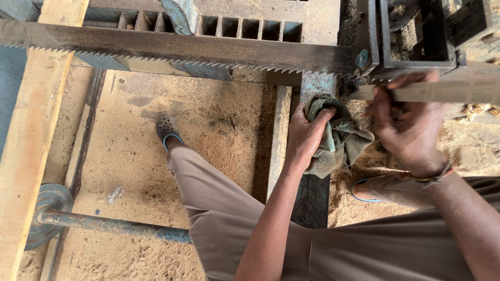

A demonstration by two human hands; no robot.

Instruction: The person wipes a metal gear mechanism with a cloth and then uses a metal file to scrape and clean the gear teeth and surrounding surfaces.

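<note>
Left hand fingers closed, bunching a soft, light green rag; right hand fingers curled, gripping the stiff wooden strip near the heavy saw blade.

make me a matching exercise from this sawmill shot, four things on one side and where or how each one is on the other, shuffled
Things:
1. saw blade
2. cloth
3. wooden strip
4. wheel

Places or states:
A. bunched in the left hand
B. on a metal rod at lower left, above the sawdust floor
C. stretched across the top, teeth pointing down
D. gripped by the right hand at upper right

Pairs: 1-C, 2-A, 3-D, 4-B
</note>
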